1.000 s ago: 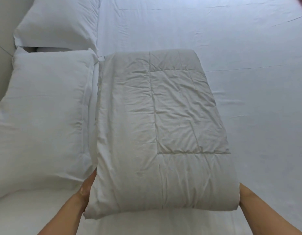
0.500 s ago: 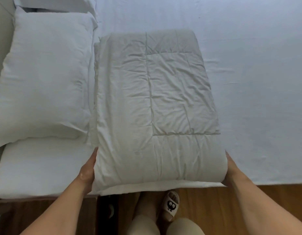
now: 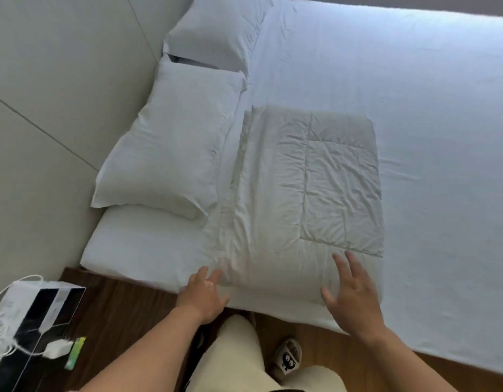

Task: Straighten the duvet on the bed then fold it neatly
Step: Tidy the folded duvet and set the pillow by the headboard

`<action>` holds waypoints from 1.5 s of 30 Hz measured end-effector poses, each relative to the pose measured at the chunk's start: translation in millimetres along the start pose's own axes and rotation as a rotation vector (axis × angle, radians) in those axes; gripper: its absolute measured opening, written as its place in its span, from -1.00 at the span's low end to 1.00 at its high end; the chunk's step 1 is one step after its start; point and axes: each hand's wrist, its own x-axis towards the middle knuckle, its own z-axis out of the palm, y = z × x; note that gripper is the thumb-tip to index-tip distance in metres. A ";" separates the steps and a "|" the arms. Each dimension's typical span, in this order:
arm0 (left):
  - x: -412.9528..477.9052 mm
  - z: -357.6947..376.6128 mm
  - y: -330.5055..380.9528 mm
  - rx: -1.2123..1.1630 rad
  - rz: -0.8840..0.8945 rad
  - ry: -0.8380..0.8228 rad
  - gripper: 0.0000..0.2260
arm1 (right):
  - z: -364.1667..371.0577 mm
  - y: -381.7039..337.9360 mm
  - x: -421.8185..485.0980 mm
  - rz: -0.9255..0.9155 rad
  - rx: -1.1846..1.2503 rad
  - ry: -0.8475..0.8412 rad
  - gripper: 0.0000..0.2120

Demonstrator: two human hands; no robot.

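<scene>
Head view: puffy, creased, quilted rectangular folded duvet.

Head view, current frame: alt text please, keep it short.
A folded white duvet lies on the bed's white sheet beside two pillows, with the person's left hand at its near left corner and the right hand, fingers spread, over its near right corner. A wooden nightstand stands at lower left.
</scene>
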 end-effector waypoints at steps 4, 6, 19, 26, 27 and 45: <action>10.0 -40.2 -39.3 0.118 -0.062 -0.012 -0.40 | -23.7 -81.0 43.5 -0.221 -0.099 -0.156 -0.29; 31.9 -70.2 -70.3 0.149 -0.108 0.015 -0.42 | -30.8 -121.7 77.8 -0.281 -0.132 -0.204 -0.31; 333.9 -319.6 -242.0 -0.086 -0.240 0.339 -0.33 | 46.9 -381.5 392.9 -0.171 -0.009 -0.405 -0.22; 450.6 -348.5 -272.5 -0.391 -0.214 0.325 -0.09 | 126.7 -407.4 483.2 0.228 0.617 -0.412 0.15; 460.0 -347.7 -276.2 -0.434 -0.201 0.309 -0.05 | 135.9 -406.0 489.2 0.253 0.699 -0.403 0.15; 351.8 -333.2 -228.9 -0.902 0.046 0.414 -0.27 | 91.8 -416.9 416.6 0.086 1.099 -0.161 -0.49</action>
